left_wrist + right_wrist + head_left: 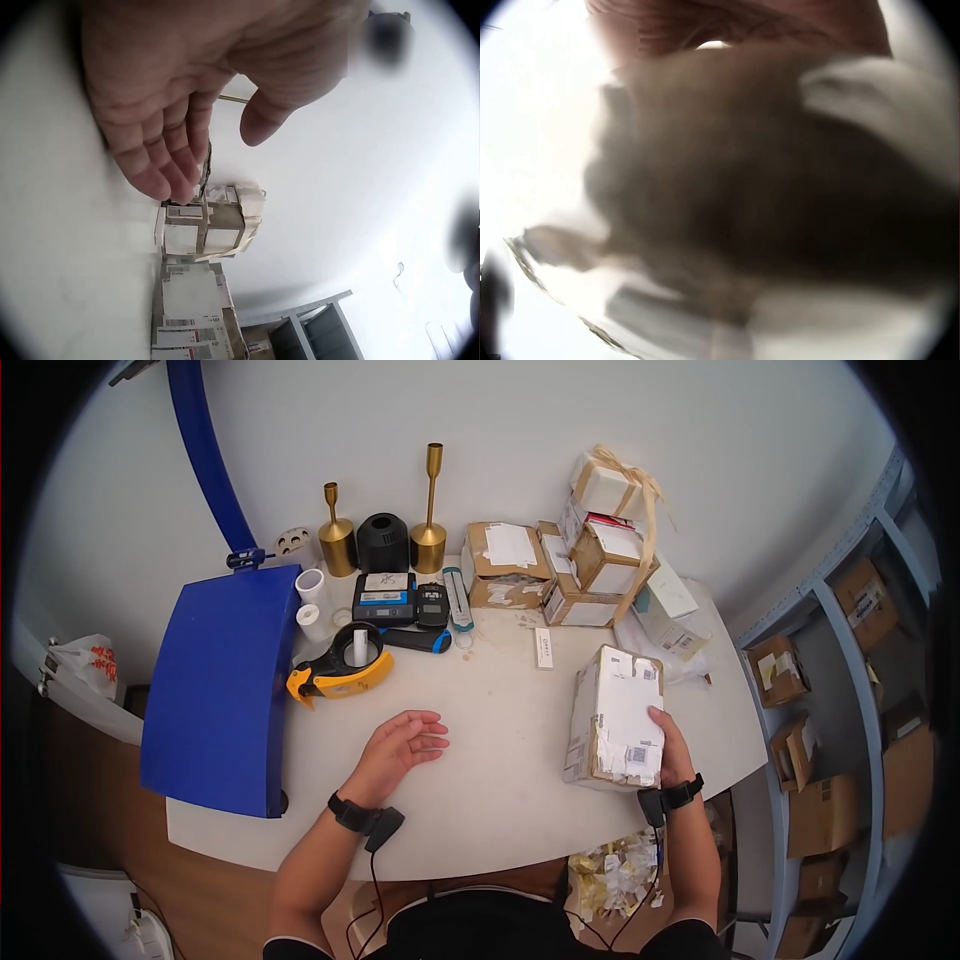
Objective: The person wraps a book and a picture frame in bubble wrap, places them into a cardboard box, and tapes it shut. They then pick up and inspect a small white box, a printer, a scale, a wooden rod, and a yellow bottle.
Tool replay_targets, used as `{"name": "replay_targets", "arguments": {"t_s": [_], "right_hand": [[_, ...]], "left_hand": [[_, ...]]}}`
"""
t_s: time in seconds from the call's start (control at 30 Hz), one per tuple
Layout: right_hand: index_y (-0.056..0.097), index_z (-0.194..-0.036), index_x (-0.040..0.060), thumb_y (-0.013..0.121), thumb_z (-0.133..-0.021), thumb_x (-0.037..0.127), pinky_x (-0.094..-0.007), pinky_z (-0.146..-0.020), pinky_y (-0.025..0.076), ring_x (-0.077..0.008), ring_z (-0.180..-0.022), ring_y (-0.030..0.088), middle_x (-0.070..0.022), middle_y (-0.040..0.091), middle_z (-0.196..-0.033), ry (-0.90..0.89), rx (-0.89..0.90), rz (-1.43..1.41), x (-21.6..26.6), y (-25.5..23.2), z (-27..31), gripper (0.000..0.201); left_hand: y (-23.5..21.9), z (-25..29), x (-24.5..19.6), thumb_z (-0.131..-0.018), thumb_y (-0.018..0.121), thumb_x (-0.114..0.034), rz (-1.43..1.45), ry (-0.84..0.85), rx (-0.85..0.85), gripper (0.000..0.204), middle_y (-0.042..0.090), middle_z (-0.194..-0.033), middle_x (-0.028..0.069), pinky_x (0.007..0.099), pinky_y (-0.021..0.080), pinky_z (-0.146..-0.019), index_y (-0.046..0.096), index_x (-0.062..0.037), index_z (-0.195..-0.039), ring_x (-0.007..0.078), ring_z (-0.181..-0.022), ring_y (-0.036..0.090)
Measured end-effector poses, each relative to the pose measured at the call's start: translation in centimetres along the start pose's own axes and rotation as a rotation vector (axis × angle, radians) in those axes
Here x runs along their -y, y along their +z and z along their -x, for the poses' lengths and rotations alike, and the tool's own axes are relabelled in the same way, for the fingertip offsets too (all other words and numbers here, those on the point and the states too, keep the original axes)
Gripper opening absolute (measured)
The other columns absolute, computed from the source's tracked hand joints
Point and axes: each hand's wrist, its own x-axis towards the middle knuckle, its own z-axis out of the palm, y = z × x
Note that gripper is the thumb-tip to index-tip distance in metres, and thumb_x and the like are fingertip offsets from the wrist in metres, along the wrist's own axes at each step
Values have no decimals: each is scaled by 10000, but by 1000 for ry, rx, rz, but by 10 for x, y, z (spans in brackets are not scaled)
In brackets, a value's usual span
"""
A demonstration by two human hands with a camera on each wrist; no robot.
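Note:
My right hand (pixel 676 748) grips the right side of a cardboard box (pixel 628 710) patched with white labels, its thumb on the box's edge; the other fingers are hidden. In the right wrist view the blurred brown underside of the box fills the middle, the hand along the top. To the left, my left hand (pixel 402 748) hovers over the white table (pixel 470 760) with relaxed, slightly bent fingers and nothing in them. The left wrist view has its fingers (pixel 154 161) and thumb apart, the labelled boxes beyond.
An orange tape dispenser (pixel 340 678) lies beside a blue panel (pixel 215 690) at the left. Behind are a box cutter (pixel 415 639), a scale (pixel 385 600), and gold candlesticks (pixel 428 540). Stacked boxes (pixel 605 560) stand at the back right, near a small white label strip (pixel 543 648).

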Motion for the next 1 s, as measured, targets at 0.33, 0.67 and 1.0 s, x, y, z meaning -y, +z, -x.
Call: {"name": "replay_targets", "arguments": {"t_s": [0.33, 0.67, 1.0], "right_hand": [[466, -1411, -41, 677, -929, 244, -415, -1057, 436, -261, -1248, 545, -177, 546, -1376, -394, -130, 841, 23, 42, 8, 599], [508, -1377, -21, 775, -762, 525, -562, -1058, 358, -479, -1289, 416, -266, 449, -1422, -821, -102, 1897, -11, 125, 70, 864], [482, -1412, -22, 778, -714, 376, -562, -1053, 381, -498, -1279, 418, -290, 450, -1418, -872, -329, 1834, -12, 89, 46, 856]], "left_hand": [[-3, 4, 1, -1044, 511, -219, 6, 6, 37, 301, 658, -1176, 110, 345, 520, -966, 578, -20, -1260, 195, -1076, 656], [-2, 4, 2, -1045, 502, -204, -12, -16, 20, 294, 660, -1168, 107, 349, 521, -962, 579, -15, -1256, 198, -1064, 658], [-4, 4, 4, -1047, 495, -193, -1, 2, 28, 280, 667, -1154, 112, 350, 524, -954, 581, -12, -1243, 197, -1050, 664]]}}
